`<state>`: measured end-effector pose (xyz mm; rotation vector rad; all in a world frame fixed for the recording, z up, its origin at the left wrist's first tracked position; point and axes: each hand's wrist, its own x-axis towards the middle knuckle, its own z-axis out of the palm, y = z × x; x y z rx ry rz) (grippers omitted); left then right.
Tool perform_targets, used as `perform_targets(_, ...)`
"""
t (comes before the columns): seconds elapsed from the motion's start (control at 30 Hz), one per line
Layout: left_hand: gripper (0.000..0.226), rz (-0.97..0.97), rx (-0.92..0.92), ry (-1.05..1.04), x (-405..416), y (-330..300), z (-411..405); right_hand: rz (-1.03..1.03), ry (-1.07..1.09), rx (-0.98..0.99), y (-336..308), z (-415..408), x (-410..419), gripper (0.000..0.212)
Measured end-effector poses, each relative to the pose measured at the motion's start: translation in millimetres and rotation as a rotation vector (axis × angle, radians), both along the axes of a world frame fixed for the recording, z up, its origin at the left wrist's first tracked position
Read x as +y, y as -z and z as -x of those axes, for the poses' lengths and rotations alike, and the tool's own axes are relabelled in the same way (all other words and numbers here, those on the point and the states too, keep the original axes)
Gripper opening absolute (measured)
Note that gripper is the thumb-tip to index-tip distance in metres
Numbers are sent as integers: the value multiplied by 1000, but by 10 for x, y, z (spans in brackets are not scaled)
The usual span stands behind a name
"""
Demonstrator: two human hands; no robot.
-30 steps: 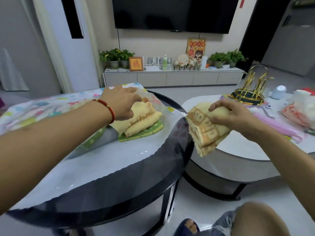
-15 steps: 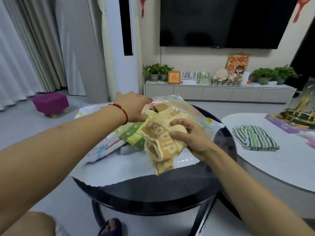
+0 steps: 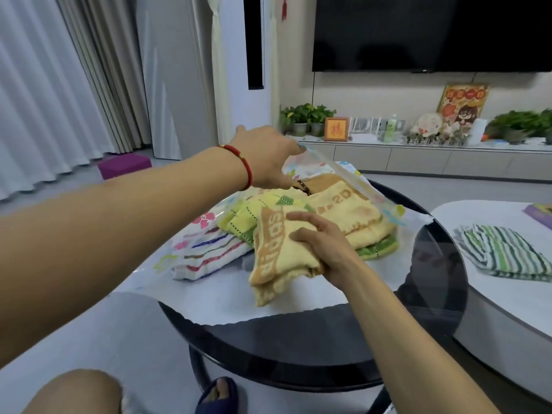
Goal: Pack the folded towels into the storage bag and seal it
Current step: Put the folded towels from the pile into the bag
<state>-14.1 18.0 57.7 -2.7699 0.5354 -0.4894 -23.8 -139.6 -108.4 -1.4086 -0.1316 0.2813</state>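
Observation:
A clear storage bag (image 3: 379, 201) with coloured prints lies on the round black glass table (image 3: 433, 309). My left hand (image 3: 265, 156), with a red bracelet on the wrist, grips the bag's upper flap and holds it lifted. Inside lie a yellow towel (image 3: 352, 213), a green one (image 3: 379, 249) under it, a yellow-green checked one (image 3: 239, 216) and a striped white one (image 3: 209, 258). My right hand (image 3: 322, 243) grips a folded yellow towel with orange lettering (image 3: 277, 258) at the bag's mouth. A green-striped folded towel (image 3: 504, 255) lies apart on the white table (image 3: 478, 213) to the right.
A purple stool (image 3: 125, 165) stands on the floor at the left by the curtains. A low cabinet (image 3: 418, 156) with plants and frames runs along the back wall under a dark TV (image 3: 430, 31). My knee (image 3: 74, 392) and a slippered foot (image 3: 218, 395) are below the table's edge.
The view has swung left. My right hand has carried the yellow lettered towel from over the white table to the bag's mouth. My left hand has lifted the bag's upper flap higher.

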Motion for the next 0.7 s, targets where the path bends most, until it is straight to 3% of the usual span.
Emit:
perform_targets(0.13,67,29,-3,0,-25,-71,-31,-304,196,-66,-252,-382,187,38)
perform_targets(0.2,66,42,-4,-3,-34,-67,-47,-349,300,-34,-263,-621,177,43)
perform_targets(0.3,66,48,-26,6,-54,-60,-58,-82,346,93,-76,-772,85,58)
perform_targets(0.4,66,39,-26,13,-85,-13,-55,-14,323,31,137,-704,-10,60)
perform_targets(0.53,62,-27,-8,40,-176,39,-71,170,333,-106,229,-378,-267,39)
perform_targets(0.7,62,-119,-14,189,-498,263,-82,421,45,-220,256,44,-1246,19)
